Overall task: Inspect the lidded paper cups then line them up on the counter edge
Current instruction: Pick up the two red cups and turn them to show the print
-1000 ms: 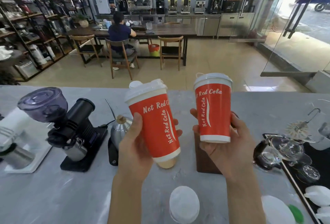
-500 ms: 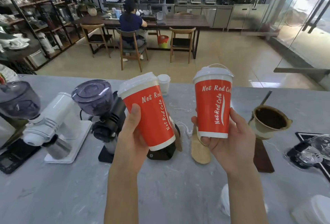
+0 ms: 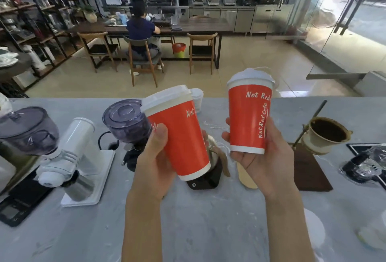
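Note:
I hold two red paper cups with white lids, lettered "Net Red Cola", above the grey counter (image 3: 188, 220). My left hand (image 3: 154, 163) grips the left cup (image 3: 179, 136), which leans to the left. My right hand (image 3: 265, 157) cradles the right cup (image 3: 248, 115) from below and behind; it stands almost upright. Both cups are off the counter and apart from each other. A small white lidded cup (image 3: 197, 99) stands near the counter's far edge, partly hidden behind the left cup.
Two grinders (image 3: 69, 157) (image 3: 127, 123) stand on the left. A black scale (image 3: 205, 178) lies under the left cup, a dripper on a stand (image 3: 325, 134) on the right, glassware (image 3: 367, 165) at far right. A person sits at a table (image 3: 142, 31) beyond.
The view has shifted slightly. The left cup has turned, so less of its lettering shows, and the right cup has turned a little too. Both stay lifted in my hands.

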`<move>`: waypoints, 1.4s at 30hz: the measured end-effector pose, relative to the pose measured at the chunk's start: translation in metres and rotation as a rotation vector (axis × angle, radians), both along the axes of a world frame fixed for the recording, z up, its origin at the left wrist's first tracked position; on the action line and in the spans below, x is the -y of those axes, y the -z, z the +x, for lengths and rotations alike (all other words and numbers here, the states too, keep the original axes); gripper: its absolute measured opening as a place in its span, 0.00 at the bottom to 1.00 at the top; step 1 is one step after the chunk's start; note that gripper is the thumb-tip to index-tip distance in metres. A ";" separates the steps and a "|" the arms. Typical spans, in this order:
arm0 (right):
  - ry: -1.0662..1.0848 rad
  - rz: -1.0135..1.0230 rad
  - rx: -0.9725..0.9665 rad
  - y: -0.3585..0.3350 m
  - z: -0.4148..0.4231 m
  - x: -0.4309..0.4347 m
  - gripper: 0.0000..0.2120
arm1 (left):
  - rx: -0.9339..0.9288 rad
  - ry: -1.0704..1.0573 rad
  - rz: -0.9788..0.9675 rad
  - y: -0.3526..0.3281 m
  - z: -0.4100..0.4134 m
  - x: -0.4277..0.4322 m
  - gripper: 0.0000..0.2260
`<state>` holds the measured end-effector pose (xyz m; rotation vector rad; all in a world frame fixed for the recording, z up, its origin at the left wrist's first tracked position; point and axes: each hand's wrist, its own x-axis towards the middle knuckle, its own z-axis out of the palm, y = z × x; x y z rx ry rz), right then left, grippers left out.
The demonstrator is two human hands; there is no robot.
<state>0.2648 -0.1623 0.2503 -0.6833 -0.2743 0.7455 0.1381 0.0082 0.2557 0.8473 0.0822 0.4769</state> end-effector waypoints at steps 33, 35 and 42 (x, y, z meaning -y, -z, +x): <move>-0.046 -0.009 0.003 -0.010 0.049 0.021 0.31 | -0.032 0.027 0.116 -0.016 0.053 -0.012 0.34; -0.038 -0.032 -0.008 -0.005 0.047 0.022 0.31 | -0.054 0.014 0.127 -0.011 0.050 -0.010 0.36; -0.041 -0.082 -0.031 0.009 0.040 0.025 0.30 | -0.137 -0.028 0.182 0.003 0.040 -0.006 0.39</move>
